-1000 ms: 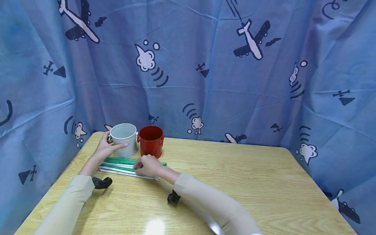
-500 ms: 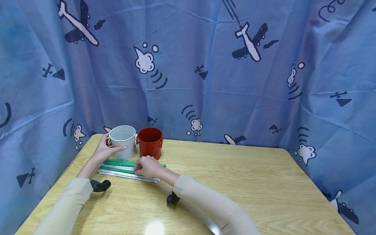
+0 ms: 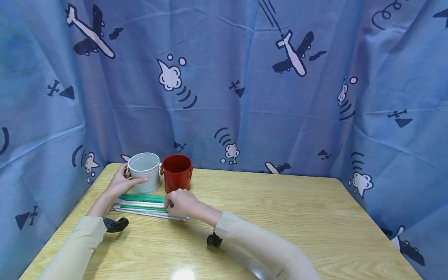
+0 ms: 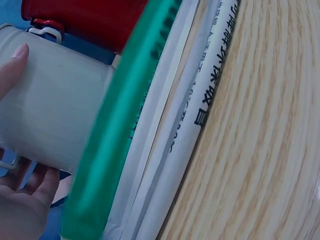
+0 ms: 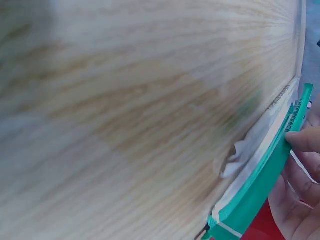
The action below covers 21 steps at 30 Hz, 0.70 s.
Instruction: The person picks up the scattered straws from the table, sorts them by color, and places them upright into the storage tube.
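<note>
My left hand (image 3: 120, 182) holds the white bucket (image 3: 146, 179) by its side, thumb across the front and the other fingers round the far left. Just right of it stands a red bucket (image 3: 177, 177). Paper-wrapped straws lie side by side before both buckets: green wrapped straws (image 3: 143, 198) and white wrapped straws (image 3: 150, 213) with black print. With thumb and fingers, my right hand (image 3: 183, 203) pinches a green wrapped straw (image 5: 260, 187) near its right end. In the left wrist view a green wrapper (image 4: 117, 115) crosses in front of the white bucket (image 4: 55, 95).
The wooden table (image 3: 266, 217) stretches away to the right. A blue curtain (image 3: 210, 89) printed with planes hangs behind it and along both sides. Black wrist-camera mounts show under the left forearm (image 3: 116, 224) and right forearm (image 3: 215, 240).
My right hand has shifted slightly right along the straws, covering the green end that showed beyond it. My left hand stays on the white bucket. The head view has tilted a little upward.
</note>
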Motion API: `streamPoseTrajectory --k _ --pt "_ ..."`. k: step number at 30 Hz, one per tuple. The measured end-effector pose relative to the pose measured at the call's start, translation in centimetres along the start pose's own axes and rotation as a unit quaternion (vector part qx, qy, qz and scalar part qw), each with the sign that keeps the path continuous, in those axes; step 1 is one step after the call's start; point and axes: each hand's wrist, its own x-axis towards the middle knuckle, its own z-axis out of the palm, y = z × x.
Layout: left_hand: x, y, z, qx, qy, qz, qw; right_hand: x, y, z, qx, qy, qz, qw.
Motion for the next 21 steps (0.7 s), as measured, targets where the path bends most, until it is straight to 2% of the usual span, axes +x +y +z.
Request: streamPoseTrajectory --k 7,15,21 --pt "0.1 -0.1 0.1 -0.006 0.000 0.005 1.0000 -1.1 0.8 -0.9 0.030 -0.006 0.021 0.999" --pt "-0.1 -0.1 0.0 0.001 0.002 0.000 1.0000 -2.2 0.9 -2.2 0.015 -0.004 0.024 1.000" --pt "-0.1 0.2 0.1 0.004 0.004 0.002 1.0000 -2.7 1.1 -3.6 0.023 -0.004 0.033 0.999"
